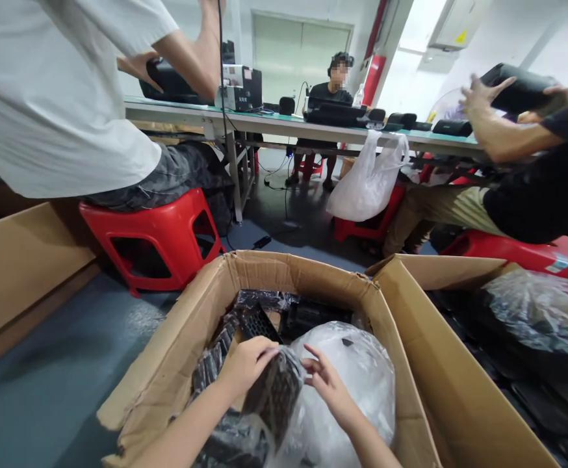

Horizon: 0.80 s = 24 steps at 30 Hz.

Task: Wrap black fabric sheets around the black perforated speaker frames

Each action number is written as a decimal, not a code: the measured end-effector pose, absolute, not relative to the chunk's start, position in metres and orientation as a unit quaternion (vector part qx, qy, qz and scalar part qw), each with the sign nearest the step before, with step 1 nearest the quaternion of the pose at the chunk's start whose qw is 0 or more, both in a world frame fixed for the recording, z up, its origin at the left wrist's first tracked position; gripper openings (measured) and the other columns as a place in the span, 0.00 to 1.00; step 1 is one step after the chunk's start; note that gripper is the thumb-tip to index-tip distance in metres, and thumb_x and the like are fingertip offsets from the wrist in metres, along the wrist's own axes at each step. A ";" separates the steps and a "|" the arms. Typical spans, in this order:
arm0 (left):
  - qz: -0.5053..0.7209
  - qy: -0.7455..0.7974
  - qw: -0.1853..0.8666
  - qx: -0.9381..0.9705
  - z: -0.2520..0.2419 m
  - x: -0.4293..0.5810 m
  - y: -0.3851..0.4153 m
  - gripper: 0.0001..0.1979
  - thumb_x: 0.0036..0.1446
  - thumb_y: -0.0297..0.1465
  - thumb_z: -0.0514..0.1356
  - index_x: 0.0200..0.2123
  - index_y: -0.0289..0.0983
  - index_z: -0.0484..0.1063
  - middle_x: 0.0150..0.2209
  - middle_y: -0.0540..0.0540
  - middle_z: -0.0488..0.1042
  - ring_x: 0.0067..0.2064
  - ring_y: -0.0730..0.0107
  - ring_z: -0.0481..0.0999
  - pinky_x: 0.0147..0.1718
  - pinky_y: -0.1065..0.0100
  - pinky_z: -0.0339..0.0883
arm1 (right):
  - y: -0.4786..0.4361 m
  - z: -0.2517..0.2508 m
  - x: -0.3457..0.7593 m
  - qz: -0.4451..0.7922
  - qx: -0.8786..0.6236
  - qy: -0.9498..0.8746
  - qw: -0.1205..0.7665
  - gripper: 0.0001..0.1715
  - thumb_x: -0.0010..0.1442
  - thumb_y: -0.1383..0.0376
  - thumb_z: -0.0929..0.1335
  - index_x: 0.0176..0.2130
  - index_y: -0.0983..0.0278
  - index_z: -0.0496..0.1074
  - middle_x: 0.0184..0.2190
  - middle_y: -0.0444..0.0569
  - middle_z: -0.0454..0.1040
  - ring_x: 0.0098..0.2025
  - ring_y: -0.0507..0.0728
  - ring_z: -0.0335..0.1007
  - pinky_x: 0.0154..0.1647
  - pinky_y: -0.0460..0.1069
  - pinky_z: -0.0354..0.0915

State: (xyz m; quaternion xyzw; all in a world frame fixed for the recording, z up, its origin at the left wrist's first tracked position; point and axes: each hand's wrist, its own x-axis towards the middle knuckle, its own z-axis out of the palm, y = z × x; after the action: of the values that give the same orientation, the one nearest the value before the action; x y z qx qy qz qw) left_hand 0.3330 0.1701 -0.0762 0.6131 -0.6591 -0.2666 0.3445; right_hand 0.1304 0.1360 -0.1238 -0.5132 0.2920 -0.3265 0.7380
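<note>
Inside an open cardboard box [284, 270], my left hand [249, 364] pinches the top edge of a clear plastic bag around a black perforated part [277, 396]. Close to the right side of that bag is my right hand [323, 380], its fingers apart and slightly curled. A large whitish plastic bag [366, 364] fills the box's right side, partly under my right arm. More black parts in clear wrap [216, 357] line the left side, and a black grille-like part [259, 322] lies behind my left hand.
A second box [454, 351] with wrapped black items adjoins on the right. A red stool [154, 244] bears a person in white at left. Ahead stands a long table [264, 121] with devices; a plastic bag [366, 182] hangs there. Two other people sit around it.
</note>
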 end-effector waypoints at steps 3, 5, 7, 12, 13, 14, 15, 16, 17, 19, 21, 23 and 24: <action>-0.292 -0.585 0.393 0.646 -0.076 0.333 0.172 0.13 0.55 0.37 0.51 0.30 0.38 0.73 0.31 0.47 0.76 0.36 0.66 0.73 0.38 0.68 0.64 | 0.145 -0.128 0.135 -0.294 -0.569 0.252 0.725 0.47 0.43 0.59 0.73 0.58 0.54 0.51 0.51 0.52 0.64 0.48 0.60 0.65 0.44 0.55 0.62; -0.335 -0.530 0.421 0.655 -0.078 0.327 0.171 0.14 0.53 0.39 0.52 0.28 0.37 0.72 0.28 0.48 0.75 0.33 0.65 0.73 0.35 0.67 0.64 | 0.151 -0.130 0.145 -0.307 -0.607 0.290 0.674 0.42 0.45 0.64 0.71 0.57 0.56 0.54 0.56 0.52 0.60 0.52 0.62 0.60 0.47 0.56 0.61; -0.393 -0.469 0.460 0.643 -0.080 0.320 0.168 0.15 0.51 0.41 0.54 0.28 0.35 0.72 0.27 0.47 0.75 0.32 0.65 0.73 0.34 0.66 0.65 | 0.154 -0.131 0.154 -0.343 -0.628 0.331 0.616 0.32 0.47 0.67 0.68 0.53 0.58 0.62 0.53 0.51 0.64 0.53 0.62 0.59 0.51 0.57 0.57; -0.492 -0.338 0.572 0.562 -0.080 0.326 0.157 0.22 0.48 0.48 0.55 0.37 0.36 0.70 0.43 0.41 0.73 0.44 0.62 0.71 0.43 0.63 0.63 | 0.144 -0.131 0.156 -0.417 -0.547 0.442 0.576 0.12 0.50 0.63 0.66 0.37 0.62 0.72 0.37 0.49 0.74 0.43 0.62 0.67 0.48 0.56 0.60; -0.485 -0.333 0.587 0.556 -0.080 0.332 0.156 0.25 0.45 0.50 0.56 0.39 0.37 0.69 0.46 0.40 0.71 0.47 0.60 0.69 0.46 0.61 0.62 | 0.141 -0.130 0.154 -0.432 -0.509 0.457 0.588 0.12 0.49 0.62 0.66 0.36 0.62 0.71 0.35 0.49 0.75 0.42 0.61 0.67 0.46 0.56 0.61; -0.474 -0.333 0.596 0.556 -0.081 0.339 0.157 0.29 0.42 0.53 0.57 0.41 0.38 0.67 0.48 0.38 0.69 0.50 0.58 0.67 0.48 0.60 0.60 | 0.139 -0.129 0.152 -0.446 -0.462 0.468 0.607 0.13 0.49 0.60 0.67 0.36 0.62 0.71 0.34 0.48 0.74 0.41 0.61 0.68 0.43 0.55 0.63; -0.467 -0.340 0.597 0.557 -0.083 0.345 0.159 0.34 0.37 0.55 0.58 0.44 0.38 0.65 0.50 0.36 0.67 0.53 0.55 0.65 0.50 0.58 0.58 | 0.137 -0.128 0.150 -0.459 -0.410 0.474 0.629 0.14 0.48 0.59 0.68 0.37 0.61 0.70 0.33 0.47 0.74 0.39 0.60 0.68 0.41 0.54 0.64; -0.469 -0.355 0.587 0.556 -0.086 0.349 0.162 0.41 0.32 0.57 0.60 0.47 0.38 0.62 0.52 0.35 0.65 0.54 0.53 0.63 0.50 0.57 0.57 | 0.135 -0.127 0.149 -0.472 -0.357 0.473 0.653 0.15 0.48 0.58 0.68 0.37 0.61 0.68 0.33 0.46 0.74 0.37 0.59 0.69 0.38 0.53 0.65; -0.481 -0.376 0.568 0.552 -0.088 0.351 0.166 0.47 0.27 0.57 0.61 0.50 0.38 0.59 0.53 0.33 0.63 0.54 0.51 0.62 0.50 0.56 0.58 | 0.135 -0.126 0.148 -0.485 -0.308 0.466 0.673 0.16 0.47 0.57 0.68 0.37 0.60 0.67 0.34 0.45 0.74 0.35 0.57 0.69 0.35 0.52 0.66; -0.509 -0.423 0.516 0.543 -0.092 0.346 0.176 0.52 0.25 0.54 0.65 0.54 0.40 0.53 0.54 0.34 0.62 0.53 0.51 0.64 0.49 0.56 0.59 | 0.136 -0.123 0.150 -0.512 -0.245 0.443 0.694 0.16 0.46 0.58 0.70 0.36 0.58 0.66 0.34 0.44 0.74 0.33 0.56 0.69 0.32 0.51 0.66; -0.486 -0.455 0.482 0.569 -0.092 0.334 0.182 0.45 0.34 0.49 0.65 0.55 0.40 0.53 0.52 0.37 0.65 0.52 0.55 0.66 0.50 0.56 0.58 | 0.138 -0.119 0.154 -0.531 -0.228 0.416 0.702 0.17 0.44 0.60 0.71 0.36 0.58 0.66 0.36 0.44 0.74 0.35 0.56 0.69 0.32 0.50 0.66; -0.413 -0.466 0.475 0.622 -0.088 0.323 0.183 0.30 0.45 0.47 0.59 0.50 0.39 0.59 0.47 0.41 0.69 0.50 0.58 0.67 0.53 0.56 0.55 | 0.139 -0.115 0.155 -0.536 -0.231 0.392 0.711 0.20 0.43 0.61 0.72 0.39 0.57 0.66 0.37 0.44 0.74 0.38 0.57 0.69 0.34 0.50 0.66; -0.371 -0.463 0.478 0.647 -0.085 0.320 0.182 0.25 0.48 0.47 0.56 0.47 0.39 0.63 0.45 0.42 0.71 0.50 0.58 0.67 0.54 0.57 0.53 | 0.138 -0.112 0.154 -0.536 -0.232 0.379 0.717 0.22 0.43 0.61 0.72 0.41 0.57 0.66 0.37 0.44 0.74 0.39 0.56 0.69 0.35 0.50 0.66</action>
State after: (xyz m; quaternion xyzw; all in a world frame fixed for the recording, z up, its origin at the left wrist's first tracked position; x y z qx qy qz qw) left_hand 0.3198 0.1819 -0.0850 0.6474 -0.4632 -0.3714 0.4779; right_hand 0.1539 0.1381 -0.1123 -0.2321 0.3792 -0.5364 0.7174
